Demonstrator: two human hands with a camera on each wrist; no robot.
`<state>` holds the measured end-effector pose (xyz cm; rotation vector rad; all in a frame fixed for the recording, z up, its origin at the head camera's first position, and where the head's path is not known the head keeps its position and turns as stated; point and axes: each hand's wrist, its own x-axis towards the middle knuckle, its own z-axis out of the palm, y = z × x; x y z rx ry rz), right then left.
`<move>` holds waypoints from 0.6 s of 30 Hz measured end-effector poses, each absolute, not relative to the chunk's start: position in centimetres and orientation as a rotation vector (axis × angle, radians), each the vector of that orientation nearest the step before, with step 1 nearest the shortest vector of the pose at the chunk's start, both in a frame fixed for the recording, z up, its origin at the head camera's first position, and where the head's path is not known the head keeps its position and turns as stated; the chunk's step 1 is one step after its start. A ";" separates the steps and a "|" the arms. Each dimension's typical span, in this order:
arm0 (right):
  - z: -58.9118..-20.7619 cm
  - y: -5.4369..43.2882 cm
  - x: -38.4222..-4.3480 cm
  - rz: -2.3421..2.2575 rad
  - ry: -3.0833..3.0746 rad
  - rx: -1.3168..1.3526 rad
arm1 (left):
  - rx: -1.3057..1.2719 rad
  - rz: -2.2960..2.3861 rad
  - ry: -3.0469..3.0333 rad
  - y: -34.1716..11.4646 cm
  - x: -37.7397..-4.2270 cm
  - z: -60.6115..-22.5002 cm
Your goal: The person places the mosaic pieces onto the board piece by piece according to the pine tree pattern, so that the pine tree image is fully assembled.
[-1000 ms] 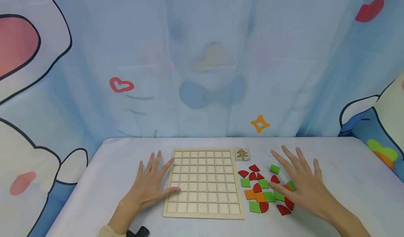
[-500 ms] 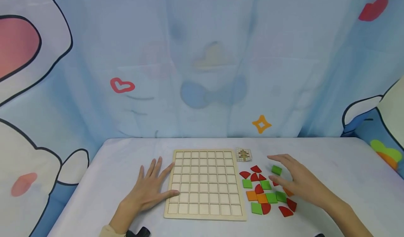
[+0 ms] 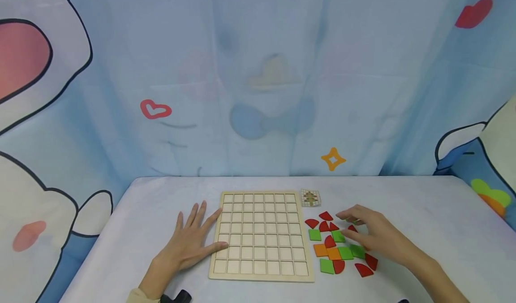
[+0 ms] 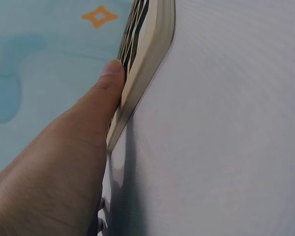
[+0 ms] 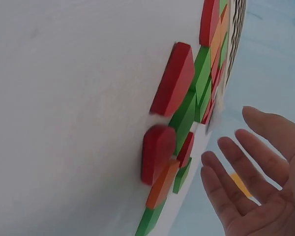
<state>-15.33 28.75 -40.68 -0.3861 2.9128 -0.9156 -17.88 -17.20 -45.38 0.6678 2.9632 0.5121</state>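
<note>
A wooden grid board [image 3: 261,277] lies flat on the white cloth. My left hand [image 3: 189,240] is spread at the board's left side; the left wrist view shows its thumb [image 4: 101,93] against the board's edge [image 4: 150,59]. To the right of the board are scattered tiles: green squares [image 3: 326,266], orange squares [image 3: 320,250] and red quarter-rounds [image 3: 364,270]. My right hand [image 3: 379,232] hovers over the far right of these tiles, fingers gently bent, partly hiding a green tile. In the right wrist view nothing is between its fingers, and red pieces [image 5: 174,81] lie beside it.
A small card [image 3: 310,198] with a tree-like pattern lies by the board's top right corner. Behind the table [image 3: 443,222] hangs a blue printed curtain [image 3: 266,150]. A black strap part [image 3: 183,296] shows by the left wrist.
My right hand has gone from widely spread fingers to a gently bent shape and lowered toward the upper right green tile. The left hand stays at the board with little movement.
</note>
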 end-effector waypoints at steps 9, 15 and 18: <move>-41.3 27.3 -16.6 -0.896 2.882 -0.419 | 0.654 0.505 2.966 -17.2 -18.0 -45.3; -41.5 26.5 -17.1 -0.831 2.899 -0.407 | 0.636 0.484 2.966 -17.2 -18.1 -45.3; -41.6 26.2 -17.3 -0.794 2.920 -0.387 | 0.637 0.503 2.965 -17.2 -18.1 -45.4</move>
